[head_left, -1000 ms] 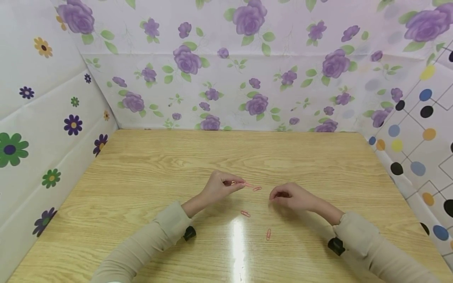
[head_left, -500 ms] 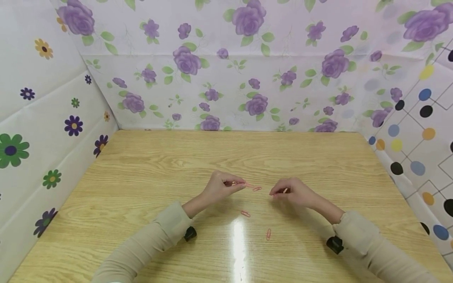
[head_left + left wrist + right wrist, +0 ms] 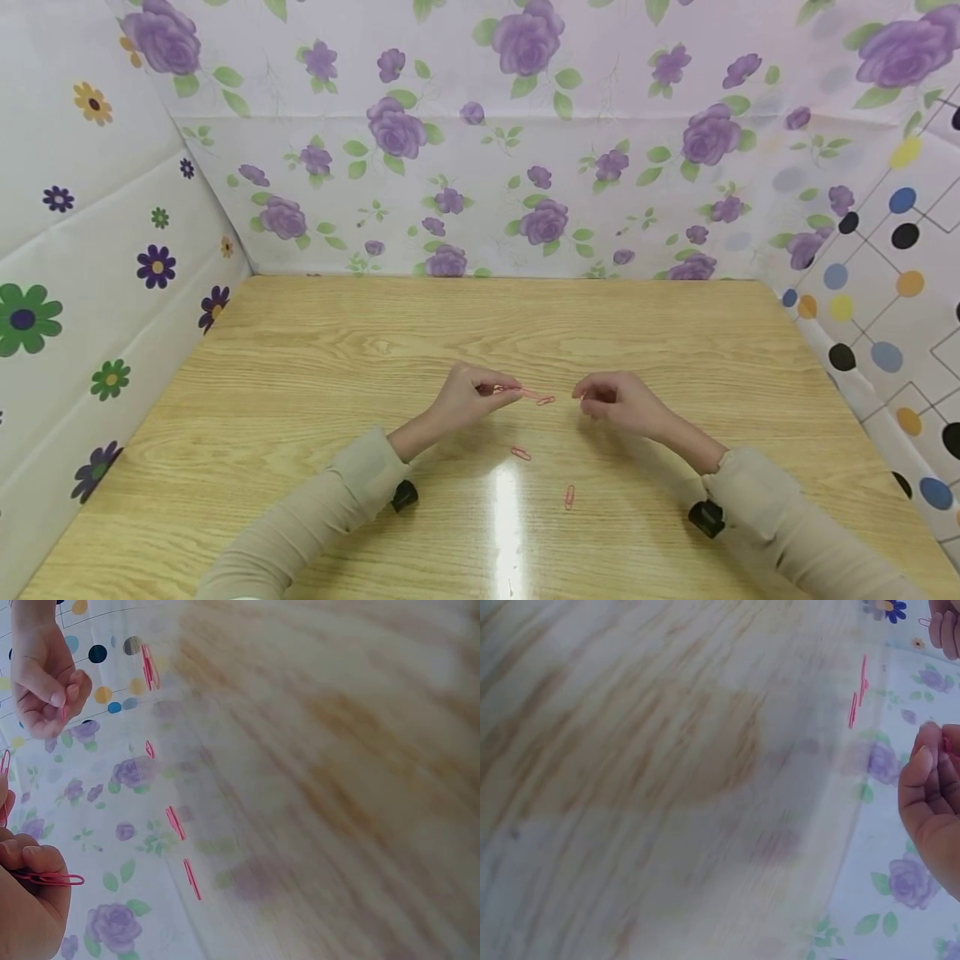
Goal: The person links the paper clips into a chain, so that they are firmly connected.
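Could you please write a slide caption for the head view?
Pink paper clips lie on a table as left grip and right grip pinch others.

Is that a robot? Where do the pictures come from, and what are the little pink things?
No robot: you see a person's bare left hand and right hand. The wide picture is taken from the person's head, looking down. The two tilted ones are taken from the wrists, one each. Pink paper clips lie on a wooden table. The left hand also holds at least one clip. The right hand pinches something small and pink, mostly hidden, maybe another clip.
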A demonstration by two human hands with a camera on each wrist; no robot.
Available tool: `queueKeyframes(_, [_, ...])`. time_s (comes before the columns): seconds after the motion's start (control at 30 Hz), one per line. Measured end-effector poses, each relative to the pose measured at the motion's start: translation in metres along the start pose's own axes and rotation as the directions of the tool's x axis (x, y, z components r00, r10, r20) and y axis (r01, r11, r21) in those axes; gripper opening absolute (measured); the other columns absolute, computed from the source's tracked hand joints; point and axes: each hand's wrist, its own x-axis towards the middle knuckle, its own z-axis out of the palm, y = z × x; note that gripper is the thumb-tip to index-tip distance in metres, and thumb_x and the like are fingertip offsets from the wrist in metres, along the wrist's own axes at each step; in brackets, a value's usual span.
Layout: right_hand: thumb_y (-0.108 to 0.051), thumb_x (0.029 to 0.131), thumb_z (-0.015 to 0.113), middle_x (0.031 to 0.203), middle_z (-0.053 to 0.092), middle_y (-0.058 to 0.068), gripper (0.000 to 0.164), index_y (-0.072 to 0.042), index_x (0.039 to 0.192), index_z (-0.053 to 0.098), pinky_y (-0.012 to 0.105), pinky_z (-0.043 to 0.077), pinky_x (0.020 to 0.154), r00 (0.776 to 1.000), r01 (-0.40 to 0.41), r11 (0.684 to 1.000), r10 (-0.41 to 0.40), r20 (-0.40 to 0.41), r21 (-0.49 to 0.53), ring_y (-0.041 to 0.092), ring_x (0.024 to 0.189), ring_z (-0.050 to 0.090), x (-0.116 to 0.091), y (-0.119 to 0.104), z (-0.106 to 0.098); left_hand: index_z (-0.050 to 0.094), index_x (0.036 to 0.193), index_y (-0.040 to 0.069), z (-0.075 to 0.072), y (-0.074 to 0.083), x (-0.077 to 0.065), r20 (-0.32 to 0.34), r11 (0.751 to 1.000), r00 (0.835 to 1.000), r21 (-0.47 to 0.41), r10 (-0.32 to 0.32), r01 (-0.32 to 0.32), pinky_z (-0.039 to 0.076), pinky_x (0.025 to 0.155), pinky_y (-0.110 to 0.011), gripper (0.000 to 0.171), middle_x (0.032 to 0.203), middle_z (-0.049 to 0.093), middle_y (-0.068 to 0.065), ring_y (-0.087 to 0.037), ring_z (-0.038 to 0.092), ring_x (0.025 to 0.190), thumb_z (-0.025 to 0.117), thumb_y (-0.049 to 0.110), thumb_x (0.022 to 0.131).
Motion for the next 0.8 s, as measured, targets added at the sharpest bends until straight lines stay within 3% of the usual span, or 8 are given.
queueKeyframes(0.13, [0.0,0.082,0.064,0.083,0.064,0.011,0.019,0.007,0.1,0.063,0.025,0.049,0.062,1.0,0.0,1.0,0.0,-0.005,-0.021,0.014,0.071,0.059,0.001,0.0,0.0,0.069,0.085,-0.009,-0.002,0.008,0.0,0.006,1.0,1.0,-0.001,0.0,0.0,0.023,0.043,-0.018,0.009,0.071,0.066,-0.016,-0.004,0.024,0.045,0.066,-0.003,0.08])
queueKeyframes(0.3, [0.0,0.084,0.063,0.088,0.065,0.016,0.018,0.009,0.1,0.063,0.029,0.052,0.064,1.0,0.02,1.0,-0.02,0.011,-0.017,0.021,0.075,0.063,0.003,-0.001,-0.002,0.072,0.087,-0.002,0.004,-0.013,0.001,-0.005,1.0,1.0,0.006,-0.005,0.005,0.023,0.043,-0.018,0.01,0.071,0.068,-0.009,-0.003,0.025,0.044,0.069,0.005,0.08])
queueKeyframes(0.5, [-0.004,0.085,0.062,0.089,0.067,0.01,0.012,0.001,0.093,0.069,0.026,0.05,0.058,0.999,0.042,0.996,-0.042,-0.003,-0.085,0.02,0.072,0.061,0.006,-0.004,-0.003,0.073,0.087,0.003,0.005,-0.019,0.001,0.003,1.0,1.0,-0.002,0.006,-0.006,0.023,0.043,-0.018,0.01,0.074,0.069,-0.004,-0.002,0.025,0.043,0.069,0.01,0.081])
queueKeyframes(0.67, [-0.004,0.086,0.062,0.085,0.067,0.013,0.014,0.002,0.097,0.068,0.026,0.049,0.055,1.0,-0.007,0.998,0.005,-0.02,-0.07,0.028,0.068,0.061,0.01,-0.011,-0.002,0.072,0.088,0.0,0.005,-0.015,0.002,0.008,1.0,1.0,0.009,-0.023,0.023,0.023,0.043,-0.018,0.011,0.073,0.068,-0.007,0.0,0.023,0.043,0.068,0.007,0.081])
queueKeyframes(0.8, [-0.005,0.082,0.066,0.077,0.066,0.005,0.007,-0.001,0.089,0.068,0.027,0.05,0.055,0.996,-0.023,0.997,0.017,-0.085,-0.074,0.023,0.065,0.062,0.014,-0.018,0.002,0.07,0.088,-0.005,0.0,0.004,0.003,0.01,0.999,0.999,-0.004,-0.035,0.036,0.022,0.044,-0.017,0.011,0.074,0.068,-0.013,-0.001,0.023,0.044,0.067,0.003,0.081])
